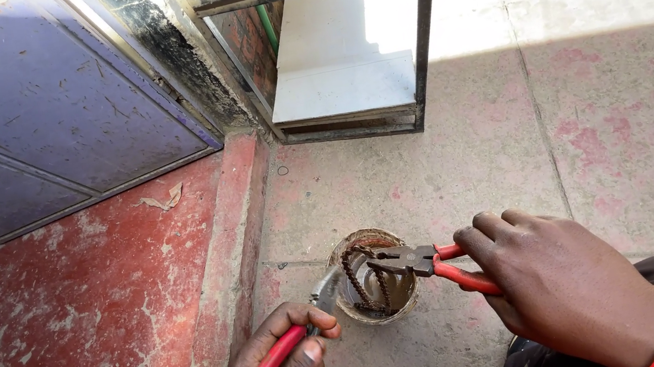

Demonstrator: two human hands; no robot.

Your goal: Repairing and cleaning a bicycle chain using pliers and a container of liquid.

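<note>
A small round tin [358, 311] of dark liquid stands on the concrete floor between my knees. A rusty chain [351, 276] hangs into it. My right hand [559, 283] grips red-handled pliers [430, 262], and their jaws hold the chain over the tin. My left hand [288, 365] grips a second red-handled tool [318, 307] whose metal tip rests at the tin's left rim.
A raised red-painted step [90, 299] runs along the left below a purple metal door [31, 113]. A dark metal frame with a white panel [344, 55] stands ahead. Bare concrete floor [587, 115] spreads to the right, partly sunlit.
</note>
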